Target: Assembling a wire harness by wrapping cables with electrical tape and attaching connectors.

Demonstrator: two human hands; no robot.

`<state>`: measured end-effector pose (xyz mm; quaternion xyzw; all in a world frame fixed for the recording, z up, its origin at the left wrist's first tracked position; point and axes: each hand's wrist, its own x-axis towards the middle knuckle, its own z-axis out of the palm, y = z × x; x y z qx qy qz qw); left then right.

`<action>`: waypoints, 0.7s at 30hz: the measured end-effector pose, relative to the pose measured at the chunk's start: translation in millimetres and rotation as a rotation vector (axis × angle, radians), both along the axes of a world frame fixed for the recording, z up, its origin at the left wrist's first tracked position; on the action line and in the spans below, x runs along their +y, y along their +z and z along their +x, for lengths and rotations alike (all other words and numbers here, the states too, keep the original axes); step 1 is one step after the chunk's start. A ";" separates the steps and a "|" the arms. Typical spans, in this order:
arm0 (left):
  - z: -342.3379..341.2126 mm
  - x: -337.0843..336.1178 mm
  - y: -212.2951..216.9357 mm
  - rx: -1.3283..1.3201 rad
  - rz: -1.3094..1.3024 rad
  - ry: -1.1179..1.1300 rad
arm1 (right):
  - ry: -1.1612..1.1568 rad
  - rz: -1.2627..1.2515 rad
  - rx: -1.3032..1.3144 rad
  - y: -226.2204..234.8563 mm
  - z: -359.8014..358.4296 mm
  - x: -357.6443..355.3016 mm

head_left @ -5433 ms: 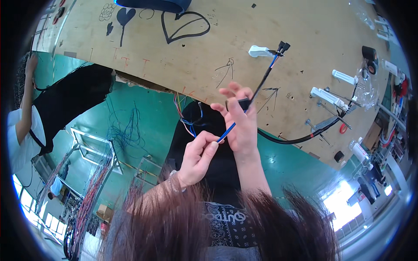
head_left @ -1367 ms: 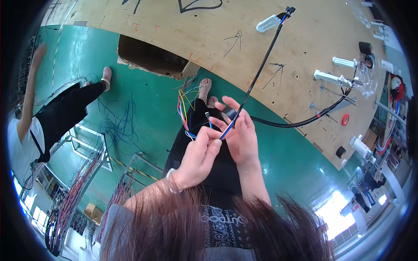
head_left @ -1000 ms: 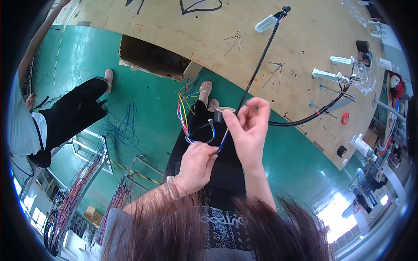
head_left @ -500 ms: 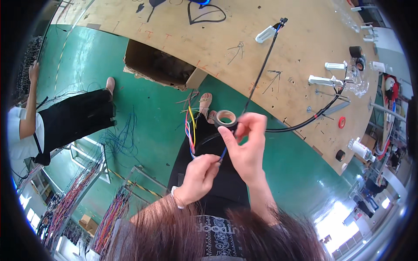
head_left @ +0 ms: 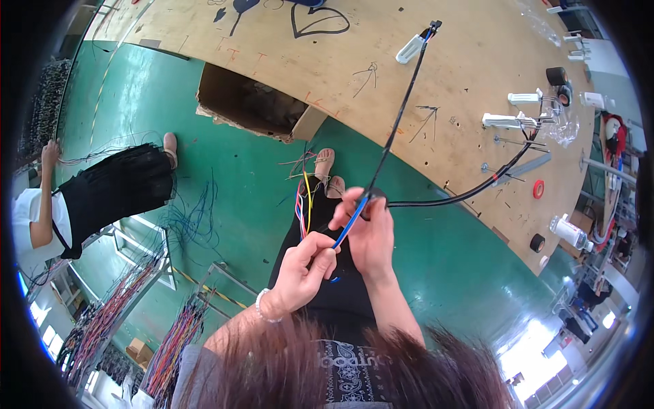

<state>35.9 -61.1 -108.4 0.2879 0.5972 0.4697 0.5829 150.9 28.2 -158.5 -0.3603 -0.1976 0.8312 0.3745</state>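
Observation:
My left hand pinches a bundle of wires, with a blue wire running up from its fingers. Loose red, white and yellow wires hang beyond that hand. In my right hand is a black tape roll, held where the blue wire meets a black-wrapped cable; the fingers partly hide the roll. This cable stretches up to a black connector at a white clip fixture on the board. A second black-wrapped branch curves right from the hands.
The wooden board carries more white clips, metal pins, tape rolls, a red roll and a bottle. Below its edge stands a cardboard box. Another person is at left, near racks of wires.
My right hand has turned and moved slightly left, with the tape roll now against the cable. The blue wire and cable are now pulled into a straighter line.

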 end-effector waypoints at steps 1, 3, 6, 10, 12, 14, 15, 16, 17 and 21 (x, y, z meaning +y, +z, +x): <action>-2.0 -0.2 0.9 0.074 0.007 -0.042 | -0.044 0.047 -0.155 13.6 2.2 -1.9; 0.0 -1.3 -0.9 0.173 0.037 -0.068 | -0.052 0.446 -0.587 40.2 10.7 1.2; 6.6 -2.1 -14.6 0.358 0.147 -0.088 | 0.159 1.232 -1.073 67.0 8.7 18.0; 4.7 3.3 -16.1 0.513 0.295 -0.110 | 0.504 1.268 -1.113 74.6 -3.7 41.6; 2.2 5.5 -8.6 0.528 0.228 -0.201 | 0.419 1.256 -1.023 68.0 -6.6 47.2; 2.3 0.7 -15.1 0.494 0.195 -0.199 | 0.371 1.304 -1.011 47.7 -5.3 43.4; 2.6 -1.8 -15.6 0.401 0.148 -0.138 | 0.204 1.022 -0.825 41.1 -5.3 39.8; 2.2 -3.4 -16.2 0.309 0.101 -0.077 | 0.044 0.739 -0.635 37.6 -5.4 36.5; 1.7 -4.9 -15.0 0.308 0.089 -0.076 | -0.054 0.498 -0.461 40.7 -9.7 31.0; -6.2 -12.3 -13.7 -0.049 -0.057 -0.105 | 0.092 0.034 0.069 12.2 -14.5 39.2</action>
